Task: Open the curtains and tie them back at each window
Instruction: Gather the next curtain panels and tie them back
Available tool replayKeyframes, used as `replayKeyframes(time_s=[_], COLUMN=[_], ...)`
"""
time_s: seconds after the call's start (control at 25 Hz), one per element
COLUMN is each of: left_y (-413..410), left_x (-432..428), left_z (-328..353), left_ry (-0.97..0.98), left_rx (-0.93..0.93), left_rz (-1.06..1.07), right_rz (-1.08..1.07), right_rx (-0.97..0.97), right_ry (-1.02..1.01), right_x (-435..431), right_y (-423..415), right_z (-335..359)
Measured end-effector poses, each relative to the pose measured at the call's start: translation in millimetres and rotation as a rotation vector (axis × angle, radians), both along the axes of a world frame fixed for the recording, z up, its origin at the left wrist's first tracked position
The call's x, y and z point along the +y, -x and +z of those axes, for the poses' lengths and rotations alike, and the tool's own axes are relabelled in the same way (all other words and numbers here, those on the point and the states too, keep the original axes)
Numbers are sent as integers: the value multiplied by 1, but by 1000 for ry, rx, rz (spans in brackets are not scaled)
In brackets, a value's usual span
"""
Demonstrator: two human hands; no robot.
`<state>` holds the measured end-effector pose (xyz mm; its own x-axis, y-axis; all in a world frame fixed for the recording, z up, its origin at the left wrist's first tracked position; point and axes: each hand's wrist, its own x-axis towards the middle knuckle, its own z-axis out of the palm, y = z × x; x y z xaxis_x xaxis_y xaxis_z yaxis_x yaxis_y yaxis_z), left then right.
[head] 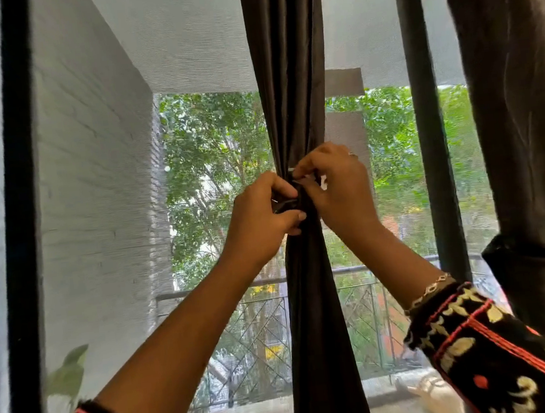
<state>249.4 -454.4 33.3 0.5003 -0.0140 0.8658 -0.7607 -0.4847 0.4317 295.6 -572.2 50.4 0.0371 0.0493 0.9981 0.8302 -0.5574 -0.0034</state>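
A dark curtain (287, 70) hangs down the middle of the window. It is bunched in tight about halfway down, and both hands are on it at that spot. Below the hands it spreads out wide again.

The left hand (262, 217) is on the left side of the bunch. Its grip is clamped on a short dark tie band (284, 205), with the fingers curled over the top and the thumb under it. The right hand (336, 189) is on the other side, a bit higher. Its grip is closed too, and the fingertips pinch the bunched curtain right beside the left hand. The two hands almost touch.

The right wrist has a thin bracelet (429, 289) on it. Both arms have black sleeves (501, 350) with red and cream patterns.

A second dark curtain (522, 96) hangs at the far right, past a dark window bar (427, 122). Outside are a metal railing (243, 327) and green trees (211, 145). A leaf (68, 372) shows at the bottom left.
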Motion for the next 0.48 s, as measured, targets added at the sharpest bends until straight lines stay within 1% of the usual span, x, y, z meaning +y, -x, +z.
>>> replayKeyframes(time_s=[0.12, 0.24, 0.32, 0.4, 0.48], left_y=[-1, -3, -4, -2, -1], left_x=[5, 9, 11, 10, 8], left_z=[-2, -4, -6, -6, -6], left_ry=[33, 49, 37, -8, -128], left_rx=[-20, -34, -53, -88, -134], left_rz=[-6, -32, -5, 57, 174], right_rz=[-38, -11, -28, -118, -188], right_rx=[-9, 74, 121, 160, 206], right_ry=[99, 177, 224, 282, 336], right_x=[5, 6, 6, 4, 5], right_y=[-1, 0, -2, -3, -4], right_z=[-13, -26, -30, -28, -24])
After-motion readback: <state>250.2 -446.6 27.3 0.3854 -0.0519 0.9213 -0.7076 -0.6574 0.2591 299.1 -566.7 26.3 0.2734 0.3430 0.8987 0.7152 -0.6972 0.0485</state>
